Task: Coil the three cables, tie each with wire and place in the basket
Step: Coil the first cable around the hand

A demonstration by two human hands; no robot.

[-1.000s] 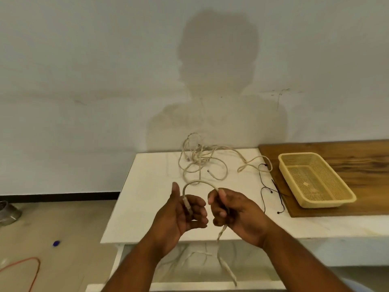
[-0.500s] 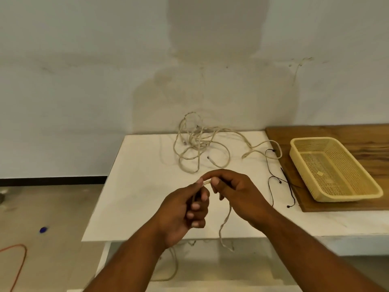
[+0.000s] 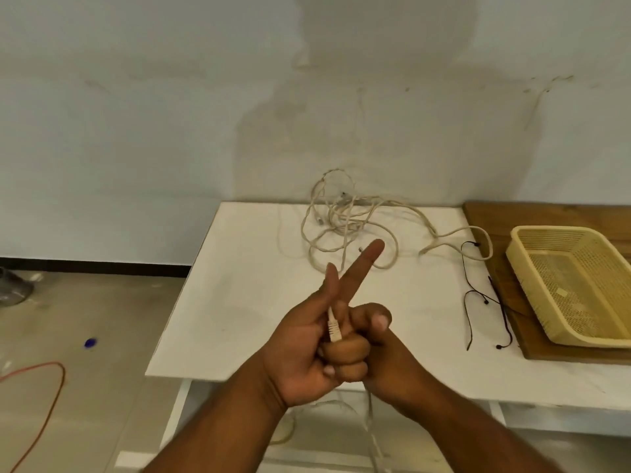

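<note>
**A:** Now, the left hand (image 3: 307, 349): index finger straight, thumb up, lower fingers curled round the beige cable (image 3: 334, 327) at its plug end, above the white table (image 3: 246, 285) at its near edge.

**B:** And the right hand (image 3: 379, 343) is curled against it, but I cannot tell its grip. The tangled beige cables (image 3: 341, 227) lie at the far edge, the yellow plastic mesh basket (image 3: 553, 228) at the right edge.

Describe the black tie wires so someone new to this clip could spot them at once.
Start at the white table and move right to the wooden board carrying the yellow basket. Along the board's left edge lie the tie wires: thin black strands with small knobbed ends, unlike the thicker beige cables tangled near the wall.
</note>
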